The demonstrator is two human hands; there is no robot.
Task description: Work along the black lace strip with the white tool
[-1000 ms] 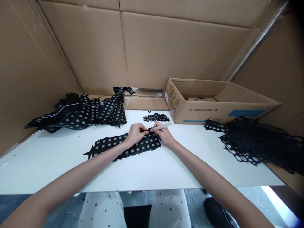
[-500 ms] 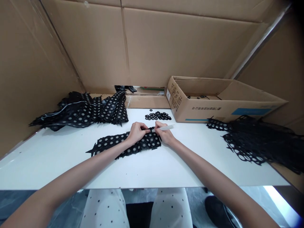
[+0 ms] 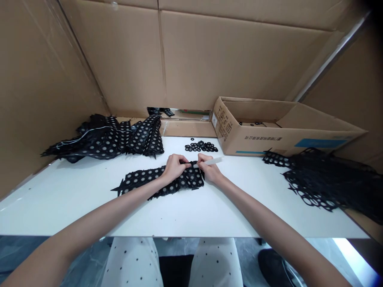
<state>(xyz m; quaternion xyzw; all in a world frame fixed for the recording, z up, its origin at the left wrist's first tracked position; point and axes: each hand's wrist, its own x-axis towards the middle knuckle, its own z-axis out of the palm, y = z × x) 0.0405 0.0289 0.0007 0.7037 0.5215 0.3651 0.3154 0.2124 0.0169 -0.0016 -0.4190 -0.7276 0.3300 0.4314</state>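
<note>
Black sheet (image 3: 143,175), dotted with rows of pale-centred rings, lies slantwise on a white table (image 3: 209,215), right in front of a seated person. The left hand (image 3: 174,166) pinches its far edge, thumb and fingers pressed together, probably to steady the spot being worked; I cannot tell whether a single ring is caught there too. The right hand (image 3: 211,171) pinches a slim, pale tool (image 3: 214,160) as one would a pen, tip down at that edge, its tail pointing right, an angle that seems to give fine control. Just beyond the hands sit loose black rings (image 3: 205,146), likely heaped there for short reach.

Bare tabletop runs from the sheet to the near edge, and more opens right of the right hand. The left forearm crosses over the sheet. Further off, room tightens: an open cardboard box (image 3: 260,140) stands at the back right, a heap of dotted sheets (image 3: 109,139) at the back left, dark netting (image 3: 338,179) along the right end, and cardboard walls (image 3: 233,52) close the far side.
</note>
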